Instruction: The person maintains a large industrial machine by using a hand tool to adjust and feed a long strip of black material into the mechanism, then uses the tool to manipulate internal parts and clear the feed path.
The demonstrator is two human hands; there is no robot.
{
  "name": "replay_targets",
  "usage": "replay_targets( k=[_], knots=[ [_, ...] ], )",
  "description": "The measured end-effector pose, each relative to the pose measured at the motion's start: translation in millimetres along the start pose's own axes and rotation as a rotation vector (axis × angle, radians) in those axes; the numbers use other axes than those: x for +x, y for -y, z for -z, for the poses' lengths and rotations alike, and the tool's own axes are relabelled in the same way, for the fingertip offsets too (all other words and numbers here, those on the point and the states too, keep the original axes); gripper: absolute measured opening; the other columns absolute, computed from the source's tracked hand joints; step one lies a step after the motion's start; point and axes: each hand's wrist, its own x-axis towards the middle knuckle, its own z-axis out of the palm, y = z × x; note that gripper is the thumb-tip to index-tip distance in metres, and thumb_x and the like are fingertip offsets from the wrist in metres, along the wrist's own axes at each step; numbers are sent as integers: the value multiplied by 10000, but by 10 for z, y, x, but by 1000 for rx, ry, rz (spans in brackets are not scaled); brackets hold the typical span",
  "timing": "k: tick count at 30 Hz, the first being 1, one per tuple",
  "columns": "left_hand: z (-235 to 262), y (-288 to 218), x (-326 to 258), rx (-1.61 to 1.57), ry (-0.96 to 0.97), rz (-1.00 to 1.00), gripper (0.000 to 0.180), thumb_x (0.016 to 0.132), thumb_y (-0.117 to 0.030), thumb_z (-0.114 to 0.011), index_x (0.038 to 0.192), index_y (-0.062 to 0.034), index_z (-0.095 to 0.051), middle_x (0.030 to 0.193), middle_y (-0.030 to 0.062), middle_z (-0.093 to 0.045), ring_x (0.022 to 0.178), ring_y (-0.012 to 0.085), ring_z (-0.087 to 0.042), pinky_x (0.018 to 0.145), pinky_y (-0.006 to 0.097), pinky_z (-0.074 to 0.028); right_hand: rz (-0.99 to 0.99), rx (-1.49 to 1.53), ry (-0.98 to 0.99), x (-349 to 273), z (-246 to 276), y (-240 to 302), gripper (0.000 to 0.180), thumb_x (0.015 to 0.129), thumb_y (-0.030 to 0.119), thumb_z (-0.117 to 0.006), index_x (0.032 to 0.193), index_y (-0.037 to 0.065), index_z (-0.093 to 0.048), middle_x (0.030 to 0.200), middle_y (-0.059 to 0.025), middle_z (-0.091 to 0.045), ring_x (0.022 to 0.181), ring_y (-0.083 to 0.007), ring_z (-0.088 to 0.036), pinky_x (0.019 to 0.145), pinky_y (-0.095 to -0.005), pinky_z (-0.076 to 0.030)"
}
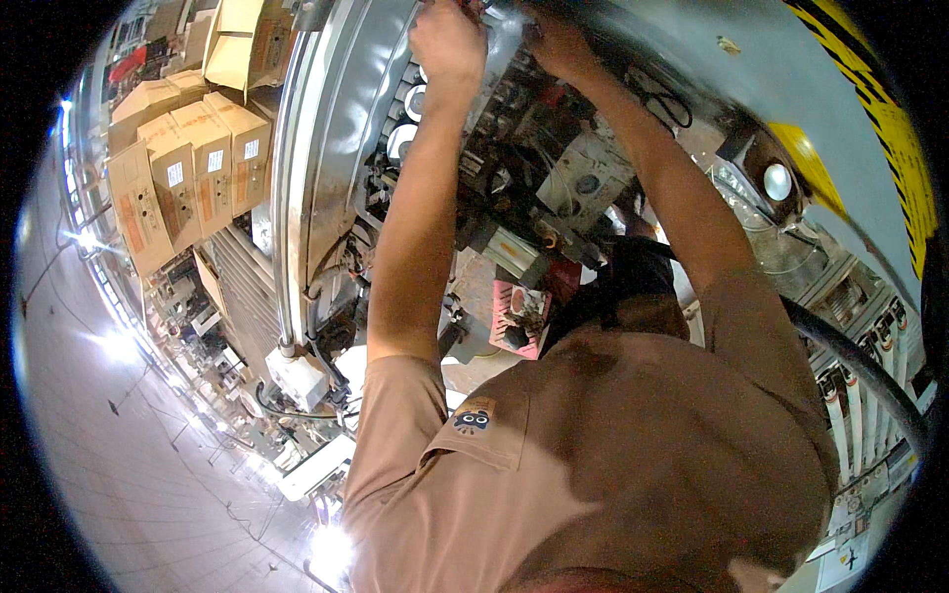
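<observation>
My left hand (450, 42) is at the top edge of the view, its fingers curled closed over the inside of a machine (583, 178). Whatever it grips is cut off by the edge of the picture. Next to it, a row of white round parts (401, 144) runs along a grey metal housing (341, 109). My right hand (559, 47) reaches into the shaded upper part of the machine, to the right of the left hand. Its fingers are dark and mostly hidden, so what they touch does not show.
Cardboard boxes (203, 158) are stacked at the left beyond a metal rail (293, 198). A grey panel with a yellow-and-black striped edge (880, 109) stands at the right. A thick black hose (855, 361) curves beside my right side. Below my arms lies a pink printed piece (519, 318).
</observation>
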Motion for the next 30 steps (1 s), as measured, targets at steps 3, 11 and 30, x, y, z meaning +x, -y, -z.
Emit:
replay_targets(
  k=[3,11,30],
  knots=[
    [-40,-93,-1,-7,-67,-43,280,928,-160,-661,1151,7,-630,896,261,-710,830,483,-678,743,583,-530,193,280,-164,463,-127,-117,596,1023,219,-572,1565,40,-401,1519,-254,-482,1338,-346,-512,1130,-470,-414],
    [-233,-22,-45,54,-121,-18,299,949,-169,-618,1201,-8,-615,895,262,-696,802,482,-673,716,592,-524,327,365,-318,830,-235,-189,607,1009,163,-570,1589,106,-399,1641,-175,-377,1513,-351,-335,1235,-463,-293],
    [-134,-17,-75,24,-48,28,217,957,-201,-654,1101,-53,-589,851,245,-691,785,483,-671,675,607,-495,31,357,79,-329,504,229,437,1043,121,-469,1458,6,-543,1421,-208,-593,1264,-372,-574,1083,-471,-453]
  ],
)
